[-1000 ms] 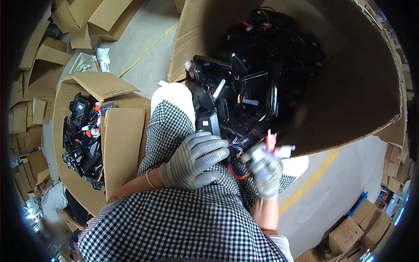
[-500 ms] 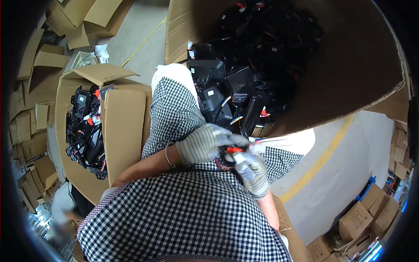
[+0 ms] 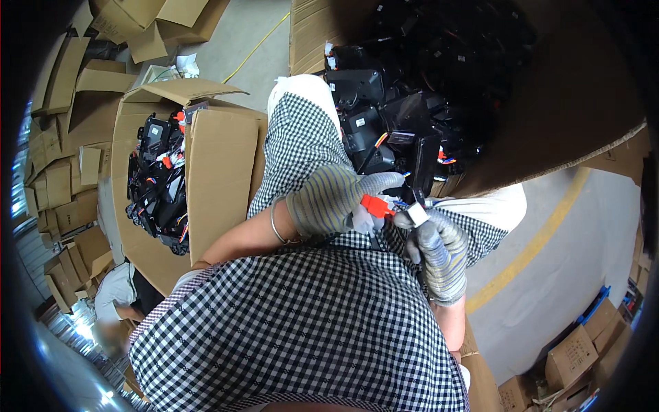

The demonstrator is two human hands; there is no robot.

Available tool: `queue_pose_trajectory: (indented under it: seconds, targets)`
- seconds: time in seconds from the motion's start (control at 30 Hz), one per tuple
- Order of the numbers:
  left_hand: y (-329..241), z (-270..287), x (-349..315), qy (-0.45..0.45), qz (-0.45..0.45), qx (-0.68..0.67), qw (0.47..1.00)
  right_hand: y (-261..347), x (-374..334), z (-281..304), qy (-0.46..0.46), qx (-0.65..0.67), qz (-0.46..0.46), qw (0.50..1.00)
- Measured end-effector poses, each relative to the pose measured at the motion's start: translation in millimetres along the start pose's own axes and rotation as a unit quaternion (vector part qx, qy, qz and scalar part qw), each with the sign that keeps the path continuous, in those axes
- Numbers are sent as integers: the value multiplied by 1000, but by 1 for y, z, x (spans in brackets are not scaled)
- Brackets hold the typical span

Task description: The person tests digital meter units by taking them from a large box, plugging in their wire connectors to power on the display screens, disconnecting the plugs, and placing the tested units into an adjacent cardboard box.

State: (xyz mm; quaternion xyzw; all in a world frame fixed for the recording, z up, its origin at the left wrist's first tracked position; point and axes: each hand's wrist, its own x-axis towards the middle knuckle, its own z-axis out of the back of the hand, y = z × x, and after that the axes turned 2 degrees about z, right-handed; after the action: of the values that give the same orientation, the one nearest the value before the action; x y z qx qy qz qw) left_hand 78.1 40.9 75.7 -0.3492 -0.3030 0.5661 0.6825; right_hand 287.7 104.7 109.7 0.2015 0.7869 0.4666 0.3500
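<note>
In front of my lap both hands wear striped grey work gloves. My left hand (image 3: pixel 328 198) is closed round a red plug connector (image 3: pixel 377 206), its index finger reaching over the top. Some whitish translucent material hangs under the red connector. Close by on the right, my right hand (image 3: pixel 443 254) pinches a small white block-shaped connector (image 3: pixel 417 215) between thumb and fingers. The two connectors are near each other; whether they touch I cannot tell. Beyond the hands are black plastic units (image 3: pixel 371 130) with coloured wires, lying in a large cardboard box (image 3: pixel 583 130).
An open cardboard box (image 3: pixel 223 172) at my left holds black units (image 3: pixel 154 185) with red connectors. Stacked cartons (image 3: pixel 72 199) line the far left, and more cartons (image 3: pixel 573 353) stand lower right. A yellow line (image 3: pixel 528 250) crosses the floor. Another person (image 3: pixel 117 295) is at lower left.
The hands have drawn apart a little, bringing the red and white connectors into clear sight. My left index finger has straightened. The whole scene has shifted right in the picture.
</note>
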Motion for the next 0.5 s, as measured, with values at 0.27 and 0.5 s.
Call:
queue_pose_trajectory:
  seconds: [0.27, 0.5]
  targets:
    - [19, -5, -7, 78, 133, 125, 980, -1, 17, -1, 73, -255, 76, 961]
    - [16, -6, 2, 108, 197, 166, 960, -23, 29, -14, 29, -300, 74, 951]
